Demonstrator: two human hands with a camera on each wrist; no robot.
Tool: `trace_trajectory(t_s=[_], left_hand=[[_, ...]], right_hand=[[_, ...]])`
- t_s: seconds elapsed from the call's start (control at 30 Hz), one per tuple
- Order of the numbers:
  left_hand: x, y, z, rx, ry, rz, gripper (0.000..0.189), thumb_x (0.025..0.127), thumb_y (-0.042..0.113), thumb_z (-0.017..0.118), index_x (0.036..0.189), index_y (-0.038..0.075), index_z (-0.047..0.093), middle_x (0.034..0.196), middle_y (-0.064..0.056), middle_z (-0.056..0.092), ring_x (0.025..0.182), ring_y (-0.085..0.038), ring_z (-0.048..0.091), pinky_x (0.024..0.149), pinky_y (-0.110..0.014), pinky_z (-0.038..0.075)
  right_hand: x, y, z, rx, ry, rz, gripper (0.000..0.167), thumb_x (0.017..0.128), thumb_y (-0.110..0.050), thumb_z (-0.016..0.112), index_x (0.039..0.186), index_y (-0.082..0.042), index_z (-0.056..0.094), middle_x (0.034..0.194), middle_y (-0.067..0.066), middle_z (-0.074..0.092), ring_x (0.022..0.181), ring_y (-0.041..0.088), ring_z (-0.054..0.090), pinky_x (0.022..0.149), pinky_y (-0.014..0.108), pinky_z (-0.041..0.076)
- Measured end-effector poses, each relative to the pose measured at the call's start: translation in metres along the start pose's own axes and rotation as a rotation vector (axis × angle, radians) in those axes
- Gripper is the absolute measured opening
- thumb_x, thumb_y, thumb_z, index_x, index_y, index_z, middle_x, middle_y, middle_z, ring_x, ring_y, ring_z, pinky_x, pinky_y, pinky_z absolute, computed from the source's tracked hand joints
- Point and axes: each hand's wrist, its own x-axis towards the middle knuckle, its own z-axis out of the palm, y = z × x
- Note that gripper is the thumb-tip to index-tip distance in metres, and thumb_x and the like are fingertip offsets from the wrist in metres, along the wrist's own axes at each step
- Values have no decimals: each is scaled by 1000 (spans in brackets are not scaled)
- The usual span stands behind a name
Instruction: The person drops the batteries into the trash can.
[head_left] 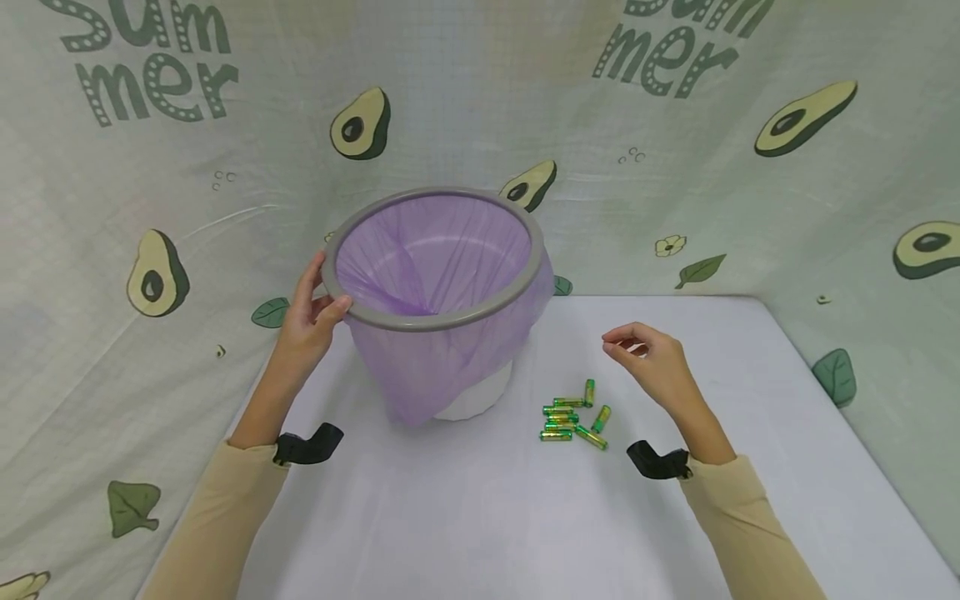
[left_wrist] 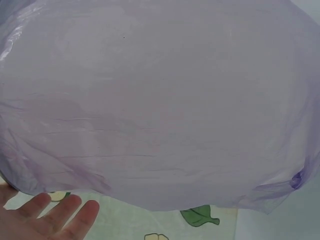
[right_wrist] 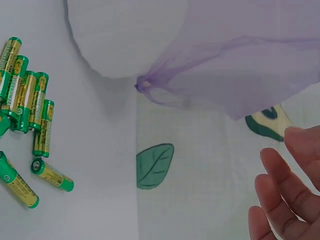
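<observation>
A white waste bin point(head_left: 480, 398) stands on the table, lined with a translucent purple bag point(head_left: 438, 250) and topped by a grey rim ring point(head_left: 442, 322). My left hand point(head_left: 311, 321) holds the bin's left side, thumb on the rim and fingers along its outside. In the left wrist view those fingers point(left_wrist: 67, 212) show below the bag. My right hand point(head_left: 648, 362) hovers right of the bin with loosely bent fingers and holds nothing. Below and left of it lie several green-and-gold batteries point(head_left: 561, 418), some side by side, others apart.
The white table point(head_left: 465, 517) meets a hanging cloth point(head_left: 600, 233) printed with avocados and leaves. A knotted corner of the bag point(right_wrist: 145, 84) hangs beside the bin's base. Each wrist carries a black camera mount point(head_left: 307, 446).
</observation>
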Motion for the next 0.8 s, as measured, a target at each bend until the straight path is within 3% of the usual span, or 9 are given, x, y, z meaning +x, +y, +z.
trace_trajectory(t_s=[0.17,0.43,0.8], left_hand=[[1,0,0,1,13,14,67,94,8,49,150,14,13,148,-11,27,108,-4,47,82,-6,41],[1,0,-1,40,19,25,68,93,9,52,150,13,15,148,-10,27,124,-35,42,81,-6,40],[2,-1,-2,25,12,18,68,93,10,52,150,14,14,149,-9,26,124,-36,41,82,-6,40]], right_hand=[[-4,15,3,-12,-21,52,23,91,-23,59,103,-4,66,96,13,66,88,22,55,73,20,43],[-10,38,11,-14,-68,108,25,91,-22,59,105,-2,65,96,13,66,87,24,56,71,24,45],[-16,68,25,12,-138,199,27,89,-17,61,111,-2,63,98,14,65,93,26,56,71,29,44]])
